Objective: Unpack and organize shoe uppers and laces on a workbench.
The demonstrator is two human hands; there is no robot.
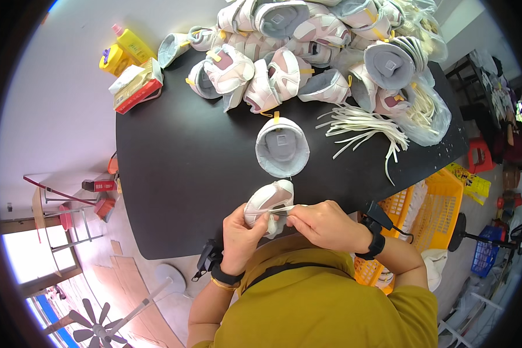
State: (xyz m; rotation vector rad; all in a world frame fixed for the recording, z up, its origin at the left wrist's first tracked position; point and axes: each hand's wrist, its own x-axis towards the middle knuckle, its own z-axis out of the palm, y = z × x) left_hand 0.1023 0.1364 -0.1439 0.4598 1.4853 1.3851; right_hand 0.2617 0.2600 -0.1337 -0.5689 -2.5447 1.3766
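My left hand (242, 232) grips a white and pink shoe upper (268, 200) from below, close to my chest. My right hand (324, 223) pinches a thin white lace (284, 210) against the side of that upper. Just beyond it a second upper (282, 148) lies on the black table (179, 162) with its grey lining facing up. A loose bundle of white laces (365, 129) is spread on the table to the right of it.
A large pile of shoe uppers (295, 46) covers the far end of the table, with a clear bag of laces (429, 110) beside it. Yellow bottles (124, 49) and a red box (138, 87) stand at the far left. An orange crate (429, 214) sits at my right.
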